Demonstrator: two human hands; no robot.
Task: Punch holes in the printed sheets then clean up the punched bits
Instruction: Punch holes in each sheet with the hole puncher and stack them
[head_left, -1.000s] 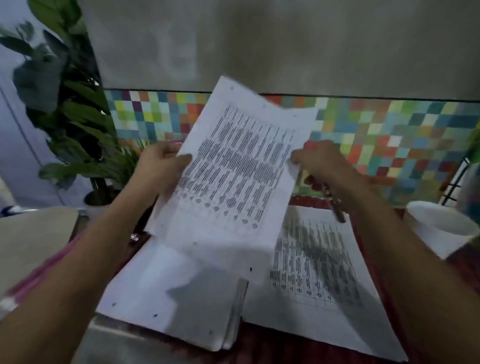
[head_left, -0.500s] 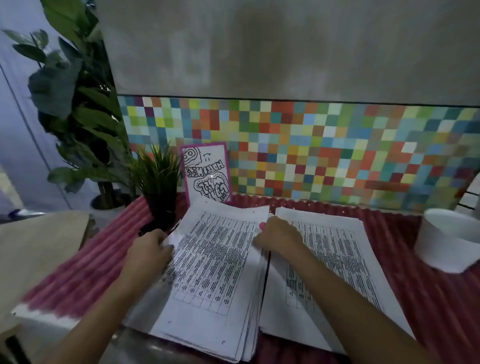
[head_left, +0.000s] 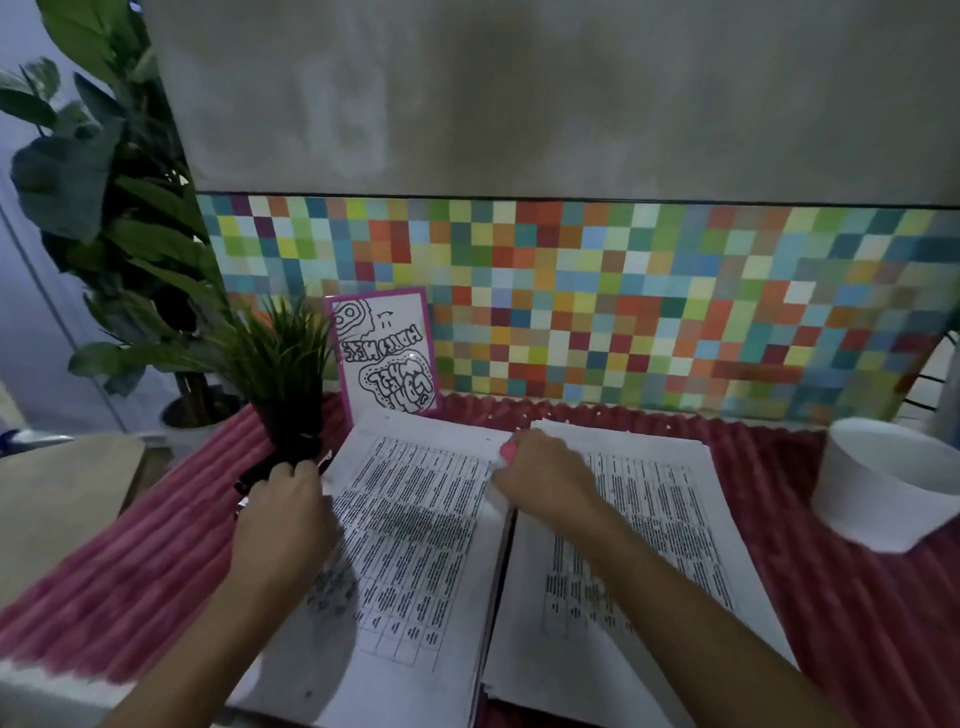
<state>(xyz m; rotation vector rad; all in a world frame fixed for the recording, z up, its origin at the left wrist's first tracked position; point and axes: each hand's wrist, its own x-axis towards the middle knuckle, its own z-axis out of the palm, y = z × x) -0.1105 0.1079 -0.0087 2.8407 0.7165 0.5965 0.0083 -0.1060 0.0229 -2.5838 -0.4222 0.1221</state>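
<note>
Red ribbed tabletop (head_left: 156, 545), dim light. Two piles of printed sheets lie flat side by side, long edges nearly touching: left stack (head_left: 415, 545) and right stack (head_left: 665, 519), both face up with tables of dark text.

Left hand (head_left: 283, 525): knuckles up, fingers curled at the left edge of the left stack. A dark object (head_left: 252, 475) sits just beyond the fingertips. Cannot tell whether the hand grips it, the paper edge, or nothing.

Right hand (head_left: 545, 480): curled, resting on the seam between the two piles near their far ends. A pink spot (head_left: 508, 453) shows at its fingertip. The sheet edge under it looks slightly lifted, but a pinch cannot be confirmed.

A few white specks (head_left: 470, 409) lie on the red surface behind the sheets.

Surroundings: a white cup (head_left: 883, 493) stands well right of the piles. A pink-bordered card (head_left: 387, 356) leans on the mosaic wall (head_left: 623, 301), and a small grass plant (head_left: 283, 358) stands beside it. A large leafy plant (head_left: 114, 208) is at far left.
</note>
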